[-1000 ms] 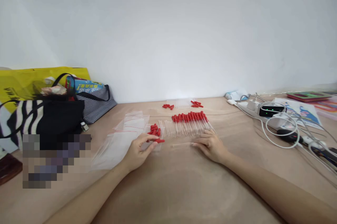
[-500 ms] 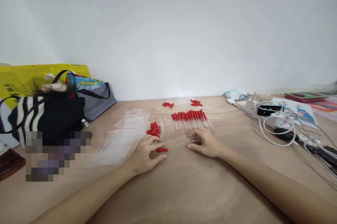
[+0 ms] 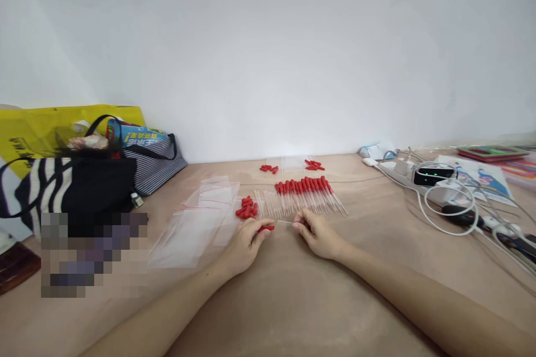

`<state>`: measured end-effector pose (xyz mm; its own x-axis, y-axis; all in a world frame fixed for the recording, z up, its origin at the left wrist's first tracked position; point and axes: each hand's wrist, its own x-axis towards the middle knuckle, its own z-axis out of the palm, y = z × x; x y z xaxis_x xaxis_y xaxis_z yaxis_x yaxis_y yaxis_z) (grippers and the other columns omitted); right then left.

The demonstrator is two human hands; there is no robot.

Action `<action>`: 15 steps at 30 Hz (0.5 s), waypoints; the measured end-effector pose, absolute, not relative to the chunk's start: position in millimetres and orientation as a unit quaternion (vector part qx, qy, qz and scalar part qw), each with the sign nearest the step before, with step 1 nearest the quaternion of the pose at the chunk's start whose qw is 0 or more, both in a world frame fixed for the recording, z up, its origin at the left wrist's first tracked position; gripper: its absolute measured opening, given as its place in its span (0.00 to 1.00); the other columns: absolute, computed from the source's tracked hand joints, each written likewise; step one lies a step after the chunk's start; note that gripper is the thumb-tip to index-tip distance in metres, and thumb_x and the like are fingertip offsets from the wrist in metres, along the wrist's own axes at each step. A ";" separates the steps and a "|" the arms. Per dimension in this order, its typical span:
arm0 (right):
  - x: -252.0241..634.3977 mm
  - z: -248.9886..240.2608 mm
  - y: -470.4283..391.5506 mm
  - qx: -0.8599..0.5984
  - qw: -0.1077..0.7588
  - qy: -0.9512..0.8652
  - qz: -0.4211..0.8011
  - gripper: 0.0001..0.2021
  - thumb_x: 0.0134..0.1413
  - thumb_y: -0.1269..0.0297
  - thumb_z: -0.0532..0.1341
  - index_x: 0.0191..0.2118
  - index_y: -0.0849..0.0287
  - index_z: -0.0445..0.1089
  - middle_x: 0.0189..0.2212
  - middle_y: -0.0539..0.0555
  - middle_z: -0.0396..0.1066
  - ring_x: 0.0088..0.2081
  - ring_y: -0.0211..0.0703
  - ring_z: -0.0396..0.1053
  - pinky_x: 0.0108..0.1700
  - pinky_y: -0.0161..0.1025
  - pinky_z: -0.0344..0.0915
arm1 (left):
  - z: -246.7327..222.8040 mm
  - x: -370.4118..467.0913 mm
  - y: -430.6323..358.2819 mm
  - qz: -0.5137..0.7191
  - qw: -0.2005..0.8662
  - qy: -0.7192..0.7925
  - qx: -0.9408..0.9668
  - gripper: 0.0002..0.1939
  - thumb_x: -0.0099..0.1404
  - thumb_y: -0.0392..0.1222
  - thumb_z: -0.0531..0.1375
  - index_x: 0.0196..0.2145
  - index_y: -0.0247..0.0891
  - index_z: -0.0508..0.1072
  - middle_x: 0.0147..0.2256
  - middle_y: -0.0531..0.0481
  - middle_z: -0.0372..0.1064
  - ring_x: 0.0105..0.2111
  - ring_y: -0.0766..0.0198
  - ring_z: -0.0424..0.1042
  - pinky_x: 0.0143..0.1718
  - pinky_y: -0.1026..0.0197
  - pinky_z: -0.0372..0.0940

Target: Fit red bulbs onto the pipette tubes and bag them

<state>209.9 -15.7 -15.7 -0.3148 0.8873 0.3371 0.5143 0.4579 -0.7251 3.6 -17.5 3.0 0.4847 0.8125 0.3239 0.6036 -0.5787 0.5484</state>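
My left hand [image 3: 247, 242] is closed in a pinch on a red rubber bulb [image 3: 266, 228]. Facing it, my right hand [image 3: 317, 234] pinches a thin clear glass tube [image 3: 286, 222], whose free end points left toward the bulb with a small gap between them. Behind my left hand lies a small heap of loose red bulbs [image 3: 247, 209]. Beyond my right hand, a row of droppers with red bulbs [image 3: 304, 184] lies side by side. Several bare clear tubes [image 3: 268, 203] lie left of that row.
Clear zip bags [image 3: 188, 234] are spread left of my left hand. More red bulbs [image 3: 314, 165] lie near the wall. A black bag [image 3: 100, 189] and striped bag [image 3: 161, 164] stand at left. Cables and a power strip [image 3: 444, 192] lie at right.
My left hand has closed on the red bulb and lifted it from the table. My right hand has picked up the clear tube, and the two hands are nearer each other.
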 end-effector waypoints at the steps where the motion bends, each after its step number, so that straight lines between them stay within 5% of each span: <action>1: 209.2 -15.5 -16.7 -0.449 0.374 -0.768 0.263 0.03 0.52 0.70 0.50 0.29 0.59 0.57 0.22 0.48 0.60 0.24 0.35 0.57 0.27 0.32 0.54 | 2.6 3.5 -17.4 0.279 0.186 0.421 0.843 0.11 0.63 0.38 0.49 0.39 0.35 0.68 0.34 0.47 0.69 0.36 0.60 0.66 0.39 0.57 0.60; 15: 209.8 -12.1 -20.3 -0.400 0.342 -0.818 0.232 0.04 0.52 0.72 0.52 0.28 0.59 0.59 0.22 0.47 0.63 0.25 0.34 0.59 0.30 0.32 0.53 | 8.0 5.8 -21.0 0.272 0.199 0.411 0.847 0.11 0.63 0.38 0.49 0.34 0.36 0.70 0.30 0.49 0.69 0.33 0.62 0.65 0.37 0.61 0.60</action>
<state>209.8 -20.3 -12.1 -0.4467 0.8133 0.3729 0.4957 0.5719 -0.6536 5.8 -21.0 8.0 0.5145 0.8040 0.2981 0.5871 -0.5837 0.5609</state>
